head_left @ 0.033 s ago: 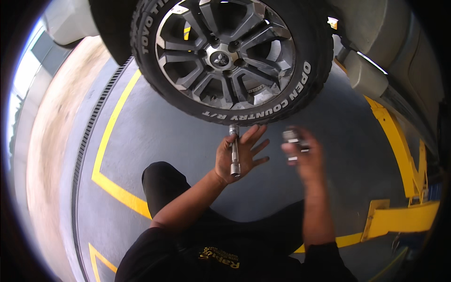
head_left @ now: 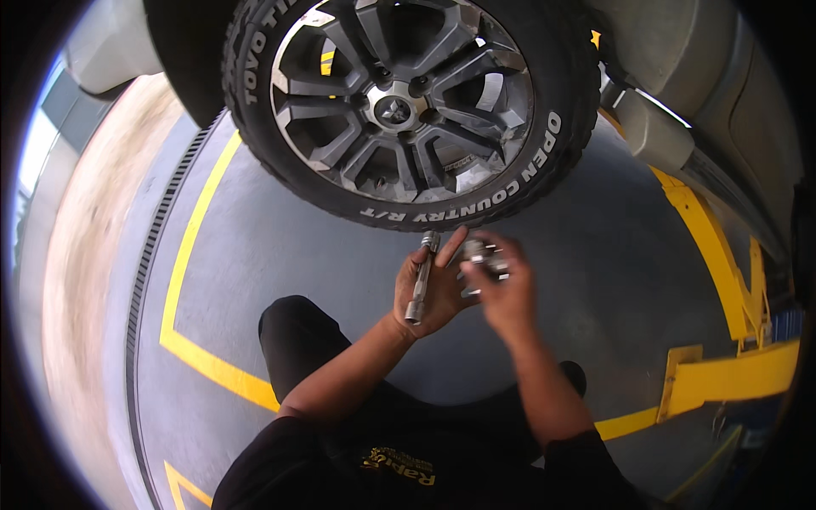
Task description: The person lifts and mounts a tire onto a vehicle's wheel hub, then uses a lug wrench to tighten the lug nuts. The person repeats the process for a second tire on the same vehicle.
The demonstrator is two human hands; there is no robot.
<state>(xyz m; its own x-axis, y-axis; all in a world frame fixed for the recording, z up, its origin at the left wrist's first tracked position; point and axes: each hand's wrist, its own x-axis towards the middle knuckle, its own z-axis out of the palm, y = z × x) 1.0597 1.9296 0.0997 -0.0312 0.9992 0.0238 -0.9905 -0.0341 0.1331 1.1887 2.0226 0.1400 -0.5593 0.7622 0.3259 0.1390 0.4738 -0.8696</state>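
Across the palm of my left hand [head_left: 442,302] lies a chrome extension bar with a socket end [head_left: 422,279], pinned under the thumb while the fingers stretch out. My right hand [head_left: 512,297] is close beside it, fingers curled round several short shiny metal pieces that look like wheel nuts [head_left: 481,255]; motion smears them. Just beyond both hands stands a wheel, its black tyre [head_left: 340,194] with raised white lettering. The grey multi-spoke rim [head_left: 416,161] shows recessed bolt holes around the centre cap [head_left: 393,110].
Vehicle bodywork [head_left: 663,51] overhangs at the upper right. A yellow lift arm [head_left: 735,374] stands low on the right, joined to a yellow beam [head_left: 701,242]. Yellow lines [head_left: 191,229] mark the grey floor [head_left: 280,246], and a drain grate [head_left: 153,229] runs along the left.
My right hand has moved left with the metal pieces, up to the fingers of my left hand. The extension bar has tilted slightly in my left palm.
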